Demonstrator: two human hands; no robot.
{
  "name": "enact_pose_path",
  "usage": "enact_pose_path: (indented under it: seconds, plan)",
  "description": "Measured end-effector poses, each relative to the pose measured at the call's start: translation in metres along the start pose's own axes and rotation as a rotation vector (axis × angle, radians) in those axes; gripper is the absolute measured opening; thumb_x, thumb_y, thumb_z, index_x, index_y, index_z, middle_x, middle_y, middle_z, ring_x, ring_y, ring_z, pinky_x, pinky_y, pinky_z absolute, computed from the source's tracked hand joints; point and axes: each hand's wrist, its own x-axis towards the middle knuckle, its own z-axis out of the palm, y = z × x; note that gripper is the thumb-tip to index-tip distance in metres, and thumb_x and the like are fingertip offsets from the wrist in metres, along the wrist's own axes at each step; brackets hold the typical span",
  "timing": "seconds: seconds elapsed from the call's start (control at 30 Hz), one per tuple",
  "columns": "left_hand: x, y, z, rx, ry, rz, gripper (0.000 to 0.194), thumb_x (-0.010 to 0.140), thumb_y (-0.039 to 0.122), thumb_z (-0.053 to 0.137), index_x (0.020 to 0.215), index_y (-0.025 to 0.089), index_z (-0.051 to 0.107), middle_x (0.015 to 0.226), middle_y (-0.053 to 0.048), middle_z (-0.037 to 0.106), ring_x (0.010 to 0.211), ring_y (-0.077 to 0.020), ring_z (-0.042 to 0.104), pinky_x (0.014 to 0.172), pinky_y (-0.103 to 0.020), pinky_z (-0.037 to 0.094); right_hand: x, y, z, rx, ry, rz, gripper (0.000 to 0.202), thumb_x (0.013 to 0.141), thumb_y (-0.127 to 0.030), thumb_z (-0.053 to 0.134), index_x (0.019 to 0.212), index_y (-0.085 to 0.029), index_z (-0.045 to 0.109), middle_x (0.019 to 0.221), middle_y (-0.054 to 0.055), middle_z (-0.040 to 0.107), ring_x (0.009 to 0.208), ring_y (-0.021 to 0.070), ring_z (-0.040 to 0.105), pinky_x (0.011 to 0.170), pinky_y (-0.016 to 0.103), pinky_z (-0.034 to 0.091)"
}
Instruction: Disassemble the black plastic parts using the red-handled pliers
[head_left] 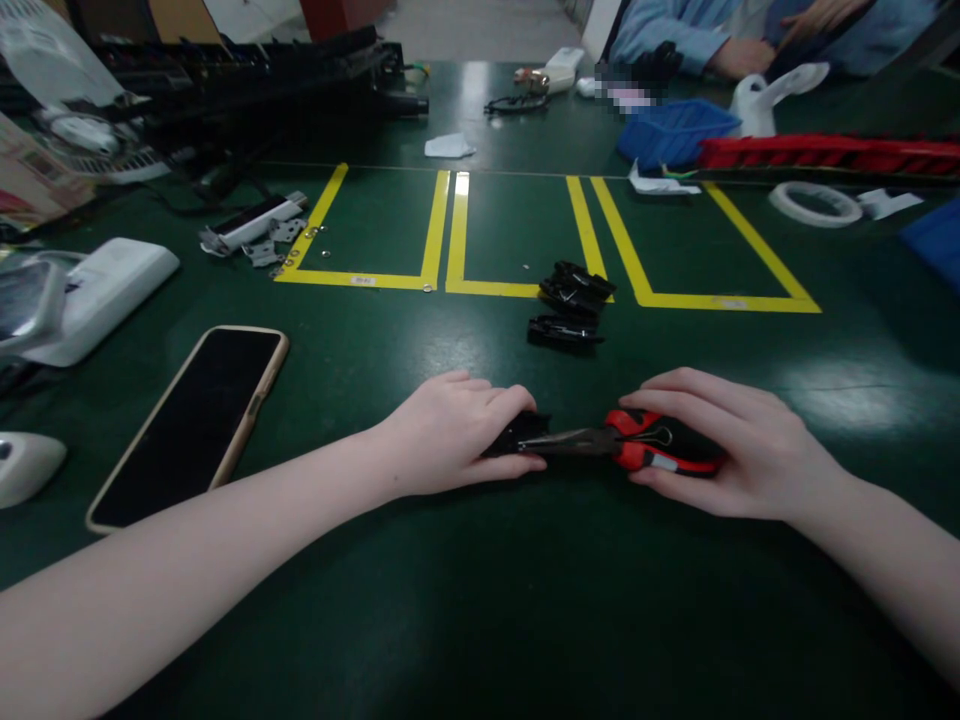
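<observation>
Head view: in the right hand, curled loosely around the grips, red-and-black pliers, nose pointing left onto a black part. Around that part, at table level, the left hand, nearly closed, thumb and forefinger along its edges. Beyond, small black pieces, partly over yellow tape; leftward, a phone on the green table.

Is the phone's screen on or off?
Off, by the look of it: the phone screen is plain black, with nothing lit in the part that shows.
</observation>
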Motion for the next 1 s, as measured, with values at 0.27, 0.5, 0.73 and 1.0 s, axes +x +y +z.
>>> enact_pose_path:
  seconds: [0.27,0.5,0.73,1.0]
  plan:
    - [-0.0003,-0.0006,0.001,0.017,0.008,0.0,0.04,0.099,0.05,0.065,0.12,0.016,0.06,0.106,-0.006,0.076,0.093,-0.0211,0.073,0.083,-0.033,0.05,0.0014,-0.0104,0.0028,-0.014,0.004,0.017,0.04,0.091,-0.045,0.066,0.124,-0.023,0.062,0.106,0.01,0.068,0.084,0.0227,0.069,0.063,0.035,0.059]
    - [-0.0006,-0.0011,0.0015,0.014,0.021,0.011,0.041,0.099,0.049,0.065,0.12,0.014,0.061,0.106,-0.007,0.076,0.091,-0.021,0.073,0.08,-0.033,0.05,0.0006,-0.007,0.0008,-0.02,-0.015,0.013,0.042,0.091,-0.048,0.065,0.126,-0.024,0.06,0.107,0.009,0.068,0.084,0.0228,0.069,0.063,0.036,0.06]
    - [-0.0009,-0.0004,0.0011,0.004,0.028,0.016,0.041,0.099,0.048,0.065,0.12,0.013,0.061,0.106,-0.007,0.077,0.091,-0.0213,0.074,0.08,-0.033,0.05,0.0014,-0.0049,-0.002,-0.058,-0.015,0.007,0.04,0.095,-0.049,0.061,0.126,-0.023,0.06,0.107,0.011,0.067,0.085,0.0235,0.069,0.064,0.038,0.06]
    - [-0.001,-0.0018,0.0017,0.002,0.032,0.016,0.04,0.1,0.048,0.065,0.12,0.014,0.061,0.105,-0.006,0.076,0.091,-0.0208,0.073,0.081,-0.033,0.05,0.0024,-0.0068,0.0013,-0.074,-0.02,-0.018,0.041,0.093,-0.047,0.064,0.125,-0.021,0.059,0.106,0.011,0.067,0.084,0.0224,0.069,0.062,0.034,0.06]
